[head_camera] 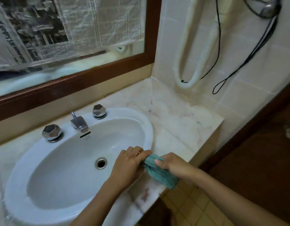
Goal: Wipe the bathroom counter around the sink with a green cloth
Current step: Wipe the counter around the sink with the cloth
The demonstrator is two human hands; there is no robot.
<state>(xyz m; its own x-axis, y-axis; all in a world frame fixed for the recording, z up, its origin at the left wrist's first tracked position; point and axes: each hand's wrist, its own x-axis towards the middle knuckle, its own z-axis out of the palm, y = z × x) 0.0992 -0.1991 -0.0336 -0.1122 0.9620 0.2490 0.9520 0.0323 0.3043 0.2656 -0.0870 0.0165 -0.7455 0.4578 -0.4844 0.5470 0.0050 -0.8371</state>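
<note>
The green cloth [160, 174] is bunched into a roll above the right rim of the white oval sink [149, 128]. My left hand [128, 163] grips its left end over the basin's edge. My right hand [172, 163] grips its middle, with the loose end hanging past the counter's front edge. The pale marble counter [178, 118] runs around the sink and out to the right corner. It shows faint dark marks at the back right and a reddish stain near the front edge, below the cloth.
A chrome faucet [79, 122] stands between two chrome knobs [52, 132] [99, 110] behind the basin. A wood-framed mirror [150, 51] covered with newspaper hangs above. A white hose [190, 75] and black cords [229, 79] hang on the tiled right wall. A brown door [263, 152] with a knob stands right.
</note>
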